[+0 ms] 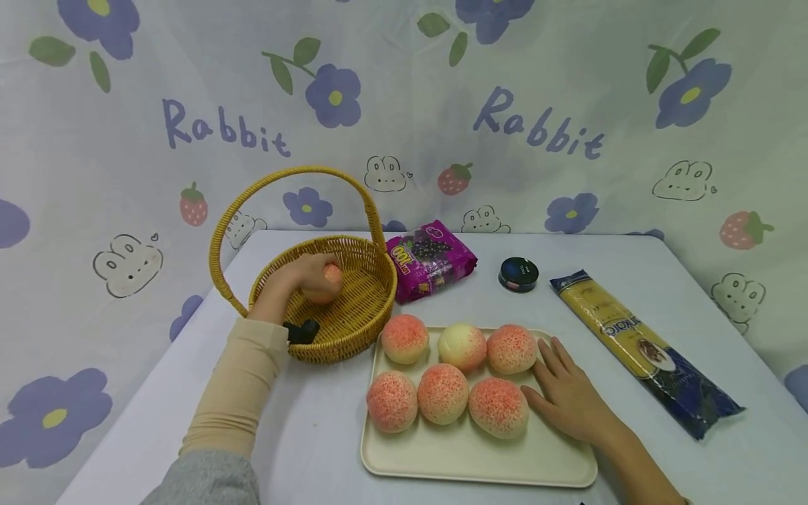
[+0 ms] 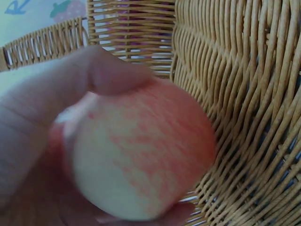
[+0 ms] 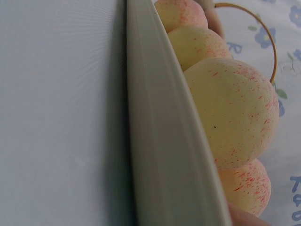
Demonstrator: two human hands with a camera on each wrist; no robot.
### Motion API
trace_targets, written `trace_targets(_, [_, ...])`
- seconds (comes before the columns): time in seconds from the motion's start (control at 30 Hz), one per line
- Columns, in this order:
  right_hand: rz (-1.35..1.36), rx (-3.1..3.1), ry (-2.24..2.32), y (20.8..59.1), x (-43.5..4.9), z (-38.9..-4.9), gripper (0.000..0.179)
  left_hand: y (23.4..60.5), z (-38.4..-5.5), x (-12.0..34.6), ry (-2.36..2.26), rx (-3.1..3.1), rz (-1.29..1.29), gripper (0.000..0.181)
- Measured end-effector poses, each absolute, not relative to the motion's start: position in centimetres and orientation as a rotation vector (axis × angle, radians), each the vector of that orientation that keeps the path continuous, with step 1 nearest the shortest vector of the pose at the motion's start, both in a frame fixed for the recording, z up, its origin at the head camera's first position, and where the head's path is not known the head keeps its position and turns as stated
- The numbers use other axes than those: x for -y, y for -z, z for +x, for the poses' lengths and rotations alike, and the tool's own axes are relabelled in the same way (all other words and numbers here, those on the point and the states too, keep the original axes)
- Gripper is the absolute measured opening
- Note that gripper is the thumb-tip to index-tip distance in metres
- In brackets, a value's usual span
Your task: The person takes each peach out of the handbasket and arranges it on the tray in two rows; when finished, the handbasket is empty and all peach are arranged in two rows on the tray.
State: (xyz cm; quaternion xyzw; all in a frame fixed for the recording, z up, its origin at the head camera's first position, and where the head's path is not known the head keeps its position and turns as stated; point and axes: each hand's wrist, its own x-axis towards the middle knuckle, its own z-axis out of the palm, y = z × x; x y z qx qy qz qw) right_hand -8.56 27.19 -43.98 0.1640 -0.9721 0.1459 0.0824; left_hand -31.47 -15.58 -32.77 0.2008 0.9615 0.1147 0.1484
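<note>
My left hand (image 1: 308, 272) is inside the wicker basket (image 1: 366, 308) and grips a peach (image 1: 323, 292). In the left wrist view the thumb curls over the top of this red and cream peach (image 2: 150, 150), with fingertips below it, close to the woven wall. My right hand (image 1: 568, 396) rests on the right side of the cream tray (image 1: 467, 459), fingers extended toward the nearest peaches. Several pink-speckled peaches (image 1: 499, 407) sit in two rows on the tray. The right wrist view looks along the tray's side wall (image 3: 164, 136), where peaches (image 3: 235, 113) bulge above the rim.
Behind the tray lies a purple snack bag (image 1: 432, 259), touching or close to the basket. A round dark tin (image 1: 518, 273) stands right of it. A long gold and blue packet (image 1: 644, 351) lies slanted at the right. A patterned curtain (image 1: 416, 105) hangs behind the white table.
</note>
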Motion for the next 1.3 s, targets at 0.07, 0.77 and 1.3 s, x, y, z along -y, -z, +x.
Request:
trace_targets(0.07, [0.488,2.901,-0.435,44.0,-27.2,-8.6,0.064,32.7,-31.6,15.4,-0.383,-2.787,0.624,0.053])
trace_targets(0.77, [0.502,2.899,-0.428,44.0,-27.2,-8.6,0.064,29.3,-29.9,13.2,-0.659,-2.928,0.829,0.052])
trace_targets(1.3, [0.497,2.908,-0.427,43.9,-27.2,-8.5,0.064,26.9,-26.7,9.5,-0.742,-2.928,0.955,0.048])
